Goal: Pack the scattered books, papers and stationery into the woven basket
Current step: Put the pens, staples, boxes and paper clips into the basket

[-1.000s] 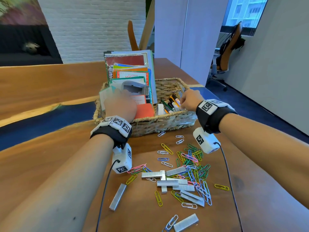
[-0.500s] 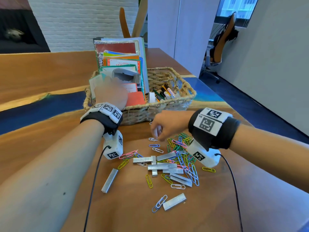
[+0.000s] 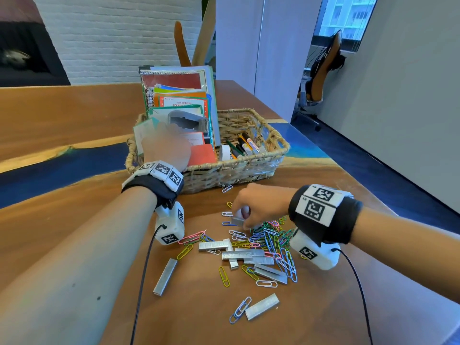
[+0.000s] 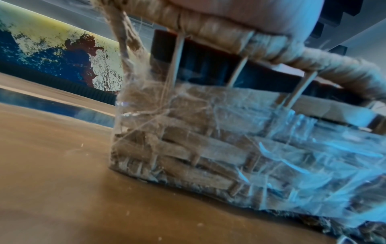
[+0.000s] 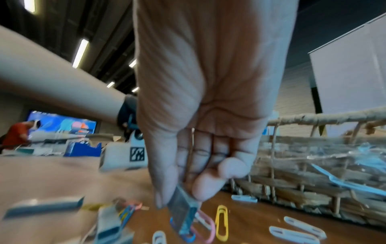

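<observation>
The woven basket (image 3: 281,143) stands on the wooden table with upright books (image 3: 174,80), a grey stapler (image 3: 186,122) and pens (image 3: 245,145) inside. My left hand (image 3: 164,148) lies over its near rim; the left wrist view shows the palm (image 4: 250,11) on the rim above the basket wall (image 4: 208,148), the fingers hidden. My right hand (image 3: 242,217) is low over the table in front of the basket, thumb and fingers pinching a short staple strip (image 5: 183,213) just above the coloured paper clips (image 3: 271,239).
More staple strips lie loose on the table, one at the left (image 3: 165,276) and one near me (image 3: 262,306), among scattered clips. The table's right edge drops to a blue floor. Cables hang from both wrist cameras.
My right hand left the basket's right side, came down to the clip pile and took hold of a staple strip. The left hand stayed on the basket.
</observation>
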A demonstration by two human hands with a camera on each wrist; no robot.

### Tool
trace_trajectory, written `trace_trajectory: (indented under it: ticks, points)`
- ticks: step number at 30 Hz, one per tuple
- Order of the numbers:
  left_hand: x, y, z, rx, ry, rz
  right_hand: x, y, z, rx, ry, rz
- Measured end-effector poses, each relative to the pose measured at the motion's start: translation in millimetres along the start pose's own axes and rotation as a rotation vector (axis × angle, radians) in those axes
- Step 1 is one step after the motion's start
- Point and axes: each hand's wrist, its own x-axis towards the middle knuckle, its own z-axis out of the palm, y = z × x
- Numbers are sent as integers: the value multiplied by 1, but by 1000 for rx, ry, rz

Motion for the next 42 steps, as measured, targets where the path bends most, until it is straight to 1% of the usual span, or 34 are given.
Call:
trace_trajectory:
  ticks: [2, 6, 10, 11, 12, 13, 16, 17, 18, 19, 21, 23, 25, 28, 31, 32, 35, 36, 37, 38, 40, 41, 42]
  points:
    - [0, 0, 0, 0, 0, -2, 0, 2, -7, 47, 7, -8]
    - [-1, 1, 0, 3, -9, -4, 2, 2, -8, 56, -41, 0]
    - [0, 1, 1, 2, -4, -2, 3, 3, -20, 132, 30, -7]
    - [0, 0, 1, 2, 1, -1, 5, 5, -27, 183, 80, 4]
    - [1, 0, 1, 1, 4, -1, 7, 9, -36, 239, 162, 25]
    - [1, 0, 2, -2, 8, 0, 10, 15, -46, 287, 273, 59]
    - [1, 0, 2, -8, 25, 3, 25, 42, -72, 348, 652, 236]
    - [1, 0, 3, -6, 28, 4, 30, 53, -77, 336, 731, 303]
    - [2, 0, 3, -6, 31, 4, 36, 64, -80, 305, 767, 364]
    - [2, 0, 3, -8, 31, 4, 41, 72, -82, 262, 765, 420]
    - [3, 0, 3, -13, 26, 6, 49, 85, -80, 141, 688, 499]
    - [3, 0, 2, -14, 19, 6, 55, 93, -73, 39, 573, 536]
    - [3, 0, 2, -11, 15, 7, 59, 100, -65, 41, 500, 561]
    - [2, 0, 2, -6, 9, 7, 60, 107, -58, 138, 538, 605]
    - [3, -1, 2, 0, 3, 2, 53, 97, -56, 123, 604, 600]
    - [3, -1, 2, 2, 2, 3, 49, 90, -56, 102, 650, 563]
    - [3, -1, 3, 0, -2, 7, 36, 58, -51, 93, 837, 386]
    - [4, -1, 3, -1, -1, 6, 32, 44, -47, 92, 877, 321]
    - [3, -1, 3, -1, -3, 5, 28, 31, -43, 87, 865, 252]
    - [3, -1, 2, 2, -3, 5, 24, 17, -38, 85, 795, 179]
    - [3, -1, 2, 2, 1, 4, 19, -6, -25, 95, 553, 48]
    - [2, 0, 2, -1, 3, 0, 18, -17, -19, 88, 441, 7]
    - [2, 0, 2, -2, 5, -3, 18, -25, -11, 64, 361, -19]
